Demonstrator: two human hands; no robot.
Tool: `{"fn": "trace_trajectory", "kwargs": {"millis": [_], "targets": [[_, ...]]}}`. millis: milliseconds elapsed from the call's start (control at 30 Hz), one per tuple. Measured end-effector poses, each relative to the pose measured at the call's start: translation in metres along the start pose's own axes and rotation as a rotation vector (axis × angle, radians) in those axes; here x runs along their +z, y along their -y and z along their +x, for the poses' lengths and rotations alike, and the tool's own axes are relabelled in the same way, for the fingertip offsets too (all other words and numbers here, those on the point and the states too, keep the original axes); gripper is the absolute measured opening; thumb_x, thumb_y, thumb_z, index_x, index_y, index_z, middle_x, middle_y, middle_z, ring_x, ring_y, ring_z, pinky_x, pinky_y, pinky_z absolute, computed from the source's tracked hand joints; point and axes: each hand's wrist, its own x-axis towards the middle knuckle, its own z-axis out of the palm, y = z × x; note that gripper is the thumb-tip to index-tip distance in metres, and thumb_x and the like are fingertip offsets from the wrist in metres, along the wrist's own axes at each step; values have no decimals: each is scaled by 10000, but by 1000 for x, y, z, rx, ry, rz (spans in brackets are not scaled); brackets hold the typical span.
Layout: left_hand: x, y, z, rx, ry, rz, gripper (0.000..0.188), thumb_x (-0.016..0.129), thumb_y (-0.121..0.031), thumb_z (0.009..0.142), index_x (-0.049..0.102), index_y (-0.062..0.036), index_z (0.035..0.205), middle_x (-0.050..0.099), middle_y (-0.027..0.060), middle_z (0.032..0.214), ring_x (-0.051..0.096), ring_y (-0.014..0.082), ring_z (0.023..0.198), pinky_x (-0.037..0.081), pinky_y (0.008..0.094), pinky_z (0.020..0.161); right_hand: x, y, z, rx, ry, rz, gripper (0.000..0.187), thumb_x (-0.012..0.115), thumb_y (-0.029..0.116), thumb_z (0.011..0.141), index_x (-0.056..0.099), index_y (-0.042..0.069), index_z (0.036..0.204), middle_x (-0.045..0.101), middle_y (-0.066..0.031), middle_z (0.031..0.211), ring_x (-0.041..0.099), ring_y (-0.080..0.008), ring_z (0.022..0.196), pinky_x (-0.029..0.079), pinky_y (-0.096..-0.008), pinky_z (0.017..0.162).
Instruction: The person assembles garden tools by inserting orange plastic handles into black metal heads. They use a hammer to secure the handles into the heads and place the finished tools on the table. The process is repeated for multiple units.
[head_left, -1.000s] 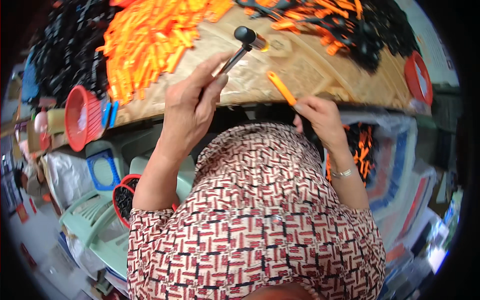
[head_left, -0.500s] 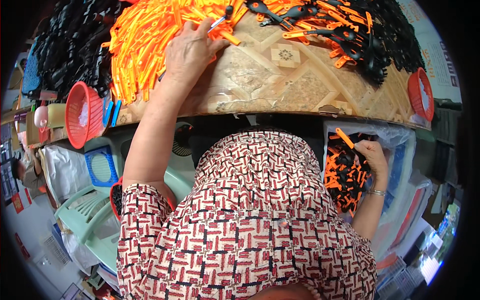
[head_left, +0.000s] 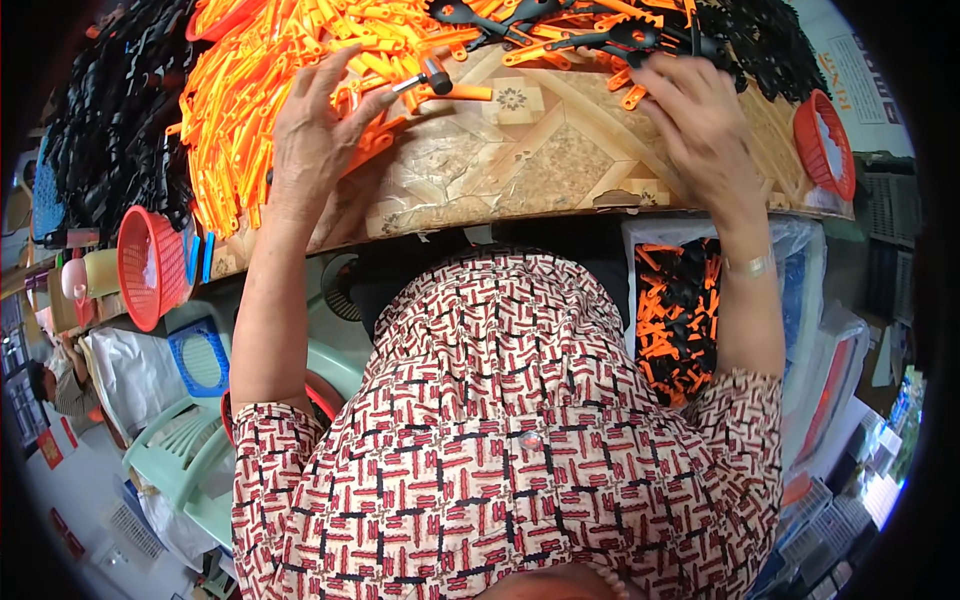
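My left hand is over the near edge of a heap of orange plastic handles. It holds a small hammer whose metal shaft and black head stick out past the thumb; its grip is mostly hidden under the palm. The index finger points away from the thumb. Beside the hammer head lies a loose orange handle. My right hand reaches over black utensils with orange handles at the table's far right. Its fingers are apart, with the tips at a black slotted spoon.
Black utensil parts are heaped at the far left and far right. Red baskets stand at the left and right. Below the table, right of my lap, a plastic-lined box contains orange-and-black utensils. A green chair is at left.
My right hand has risen from the box to the utensils on the table, without the orange-handled piece it held. My left hand has shifted left and nearer, bringing the hammer along.
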Motion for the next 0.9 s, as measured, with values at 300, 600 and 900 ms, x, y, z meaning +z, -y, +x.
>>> {"fn": "trace_trajectory", "kwargs": {"millis": [300,600,900], "targets": [[-30,-13,-12,-513,229,-488,218,740,-168,948,758,-30,1116,576,-46,714,528,42,650,391,208,562,64,-23,55,-174,25,-114,186,762,164,749,693,70,895,669,-88,1163,566,-307,1220,380,-482,1049],[20,-55,16,-63,293,9,247,728,-251,927,765,-131,1140,648,94,884,650,278,807,509,408,750,40,-1,44,387,-269,885,150,722,29,945,738,-24,1084,737,-46,965,653,-82,821,504,-214,714],[32,-58,20,222,106,83,208,756,-196,891,719,-103,1073,662,66,1035,629,315,946,513,415,835,0,96,-74,1218,436,1410,207,656,153,1017,726,0,895,650,1,661,593,-55,559,480,-202,527]]}}
